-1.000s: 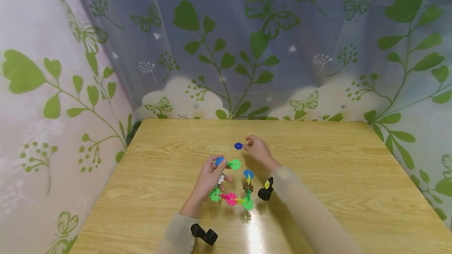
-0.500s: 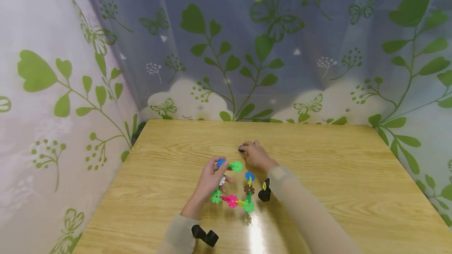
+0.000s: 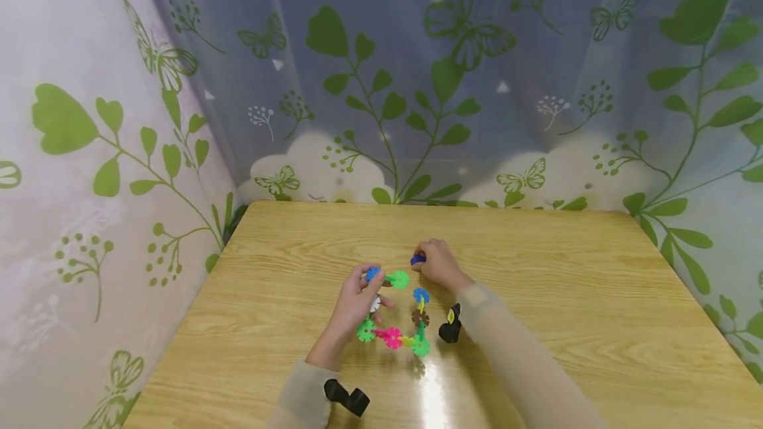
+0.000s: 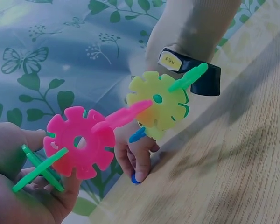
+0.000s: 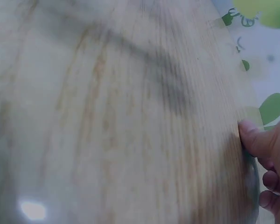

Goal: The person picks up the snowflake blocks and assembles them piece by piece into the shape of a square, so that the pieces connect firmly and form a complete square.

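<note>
My left hand (image 3: 353, 298) grips the blue disc (image 3: 373, 274) at one corner of an open ring of slotted, flower-shaped plastic discs. A light green disc (image 3: 400, 279) sticks out beyond its fingers. Round the ring run a white disc (image 3: 375, 304), a pink disc (image 3: 393, 337), a brown disc (image 3: 420, 318) and another blue disc (image 3: 420, 295) at the free end. Beyond that end, my right hand (image 3: 441, 266) pinches a loose dark blue disc (image 3: 417, 260) close to the tabletop. In the left wrist view, the pink disc (image 4: 79, 142) and yellow disc (image 4: 157, 100) show up close.
The wooden table (image 3: 286, 237) reaches back to a leaf-patterned curtain (image 3: 381, 85). Black wrist cameras sit on the left sleeve (image 3: 301, 389) and the right sleeve (image 3: 507, 336). Glare shines on the table (image 3: 432, 396) in front of the ring.
My right hand has taken hold of the dark blue disc, tilted it off the table and drawn it slightly right and nearer. The left hand and ring stay nearly still; the head view shifted slightly.
</note>
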{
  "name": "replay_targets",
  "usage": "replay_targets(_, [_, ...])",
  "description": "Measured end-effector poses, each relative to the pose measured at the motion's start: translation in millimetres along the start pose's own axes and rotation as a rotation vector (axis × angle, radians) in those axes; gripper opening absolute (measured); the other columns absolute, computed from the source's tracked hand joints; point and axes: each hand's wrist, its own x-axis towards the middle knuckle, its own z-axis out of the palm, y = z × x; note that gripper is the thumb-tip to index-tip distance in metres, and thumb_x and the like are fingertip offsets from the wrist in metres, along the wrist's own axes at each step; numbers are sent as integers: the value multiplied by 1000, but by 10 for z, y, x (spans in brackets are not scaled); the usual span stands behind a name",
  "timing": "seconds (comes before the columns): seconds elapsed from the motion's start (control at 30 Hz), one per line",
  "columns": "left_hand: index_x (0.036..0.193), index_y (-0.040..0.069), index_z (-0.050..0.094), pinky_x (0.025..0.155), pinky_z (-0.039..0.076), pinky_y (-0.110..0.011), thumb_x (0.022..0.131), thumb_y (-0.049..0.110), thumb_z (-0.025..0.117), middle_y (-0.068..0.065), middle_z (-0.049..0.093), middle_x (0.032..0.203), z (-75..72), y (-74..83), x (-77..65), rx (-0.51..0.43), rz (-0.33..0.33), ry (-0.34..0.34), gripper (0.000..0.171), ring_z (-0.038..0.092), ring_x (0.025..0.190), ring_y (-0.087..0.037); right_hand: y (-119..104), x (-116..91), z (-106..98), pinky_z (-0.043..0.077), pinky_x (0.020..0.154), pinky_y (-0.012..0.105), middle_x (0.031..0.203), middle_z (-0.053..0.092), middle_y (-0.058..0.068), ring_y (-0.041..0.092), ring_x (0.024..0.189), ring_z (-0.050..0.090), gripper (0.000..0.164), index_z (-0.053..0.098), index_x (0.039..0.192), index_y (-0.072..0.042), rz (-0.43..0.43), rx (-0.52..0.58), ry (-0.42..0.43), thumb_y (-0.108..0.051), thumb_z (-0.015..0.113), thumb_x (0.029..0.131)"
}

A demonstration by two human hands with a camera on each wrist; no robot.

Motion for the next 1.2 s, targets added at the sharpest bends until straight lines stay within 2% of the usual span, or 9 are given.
replay_targets(0.1, [132, 5, 39, 39, 52, -27, 97, 33, 50, -21, 57, 113, 8, 3, 7, -8, -11, 8, 46, 65, 77, -39, 23, -44, -18, 45, 64, 32, 82, 53, 4, 20, 76, 48, 17, 64, 90, -9, 42, 81, 16, -21, 73, 82])
replay_targets(0.23, [133, 2, 38, 40, 53, -35, 98, 28, 49, -25, 51, 117, 8, 7, 12, -24, -14, 13, 46, 63, 78, -43, 32, -132, -56, 44, 56, 29, 78, 58, 2, 16, 67, 51, 12, 61, 83, -11, 78, 202, 45, -19, 70, 85])
replay_targets(0.37, [133, -1, 37, 43, 54, -41, 99, 22, 48, -29, 49, 117, 20, 92, -24, -25, -17, 14, 42, 64, 75, -40, 52, -228, -102, 45, 55, 28, 78, 60, 4, 17, 68, 52, 13, 60, 82, -8, 83, 311, 93, -15, 70, 84])
replay_targets(0.53, [131, -2, 38, 44, 55, -39, 99, 18, 46, -27, 51, 115, 52, 248, -91, -16, -20, 19, 39, 64, 77, -41, 62, -349, -182, 45, 56, 27, 78, 59, 5, 18, 70, 51, 12, 58, 84, -4, 98, 433, 143, -12, 68, 85])
replay_targets(0.67, [137, 2, 34, 43, 55, -40, 100, 19, 46, -24, 55, 112, 48, 213, -57, -36, -18, 23, 43, 61, 79, -47, -12, -453, -282, 45, 56, 27, 75, 58, 7, 19, 68, 50, 12, 58, 84, -3, 108, 531, 183, -10, 68, 85])
replay_targets(0.77, [141, 7, 32, 42, 54, -41, 99, 21, 46, -22, 57, 111, 34, 123, -4, -54, -15, 27, 46, 62, 77, -45, -98, -541, -357, 44, 56, 27, 74, 58, 7, 19, 68, 50, 12, 58, 84, -3, 106, 576, 209, -10, 68, 85])
replay_targets(0.93, [138, 8, 38, 41, 53, -42, 98, 29, 49, -22, 54, 114, 38, 21, 41, -45, -2, 43, 47, 66, 71, -34, -221, -692, -430, 45, 54, 24, 73, 62, 6, 18, 66, 52, 12, 60, 83, -3, 28, 612, 244, -9, 70, 83])
replay_targets(1.07, [134, 8, 42, 41, 53, -41, 96, 33, 51, -20, 55, 113, 57, 4, 44, -43, 0, 62, 46, 66, 68, -27, -293, -798, -446, 45, 52, 22, 73, 64, 6, 17, 64, 53, 10, 61, 81, -4, -66, 620, 253, -6, 71, 81])
replay_targets(1.2, [132, 7, 43, 39, 53, -38, 96, 33, 52, -18, 57, 110, 69, 3, 42, -60, 3, 64, 45, 66, 66, -24, -339, -886, -426, 43, 51, 22, 73, 61, 3, 15, 61, 50, 9, 62, 81, -6, -105, 597, 247, -7, 71, 82])
